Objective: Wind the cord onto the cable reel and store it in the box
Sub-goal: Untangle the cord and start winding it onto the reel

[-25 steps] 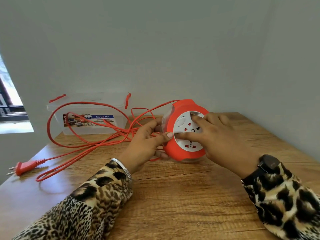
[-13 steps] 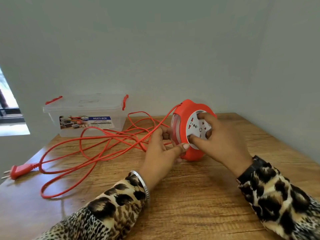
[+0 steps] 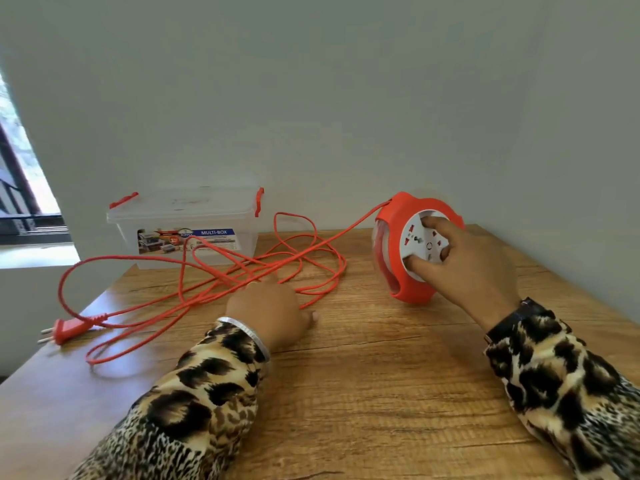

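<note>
An orange cable reel (image 3: 412, 292) with a white socket face stands on edge on the wooden table, right of centre. My right hand (image 3: 471, 268) grips its socket face with fingers and thumb. The orange cord (image 3: 221, 268) runs from the reel's top and lies in loose tangled loops across the table's left half, ending in an orange plug (image 3: 64, 330) near the left edge. My left hand (image 3: 270, 310) rests on the loops, fingers curled over some strands. The clear plastic box (image 3: 187, 230) with orange latches stands closed at the back left.
The wooden table (image 3: 381, 393) meets a plain wall at the back and on the right. Its left edge drops off beside the plug. A window shows at the far left.
My left hand has left the reel and moved left and down onto the cord loops. My right hand keeps hold of the reel, which has turned more edge-on. The loops have settled flatter.
</note>
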`<action>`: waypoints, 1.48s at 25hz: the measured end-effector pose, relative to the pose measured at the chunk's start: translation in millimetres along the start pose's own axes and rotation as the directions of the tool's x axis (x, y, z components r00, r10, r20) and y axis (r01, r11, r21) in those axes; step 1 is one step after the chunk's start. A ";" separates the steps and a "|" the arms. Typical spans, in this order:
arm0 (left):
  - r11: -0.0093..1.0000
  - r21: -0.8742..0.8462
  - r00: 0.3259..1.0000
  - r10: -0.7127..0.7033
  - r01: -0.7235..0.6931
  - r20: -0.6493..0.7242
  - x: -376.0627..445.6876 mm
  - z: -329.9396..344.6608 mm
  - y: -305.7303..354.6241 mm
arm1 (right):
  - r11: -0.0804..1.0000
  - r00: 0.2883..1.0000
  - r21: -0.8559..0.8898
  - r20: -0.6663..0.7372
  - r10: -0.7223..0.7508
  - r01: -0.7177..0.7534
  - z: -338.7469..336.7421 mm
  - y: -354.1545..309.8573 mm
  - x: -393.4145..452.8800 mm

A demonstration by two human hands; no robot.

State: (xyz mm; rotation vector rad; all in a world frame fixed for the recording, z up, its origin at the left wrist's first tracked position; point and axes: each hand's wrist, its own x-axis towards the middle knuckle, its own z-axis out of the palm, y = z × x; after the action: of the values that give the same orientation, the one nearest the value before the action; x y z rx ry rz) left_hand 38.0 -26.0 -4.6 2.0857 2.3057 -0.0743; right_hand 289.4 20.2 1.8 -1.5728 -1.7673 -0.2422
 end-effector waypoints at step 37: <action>-0.044 -0.960 0.960 0.027 -0.276 -0.277 26.2 17.1 33.0 | 0.927 0.993 0.375 0.107 -0.049 0.005 8.8 -26.3 -10.6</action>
State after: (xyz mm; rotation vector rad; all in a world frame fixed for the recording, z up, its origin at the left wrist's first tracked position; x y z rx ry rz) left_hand 68.1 2.3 -23.7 1.3301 1.1315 1.4318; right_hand 261.4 11.1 -2.5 -1.3067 -1.7964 0.1709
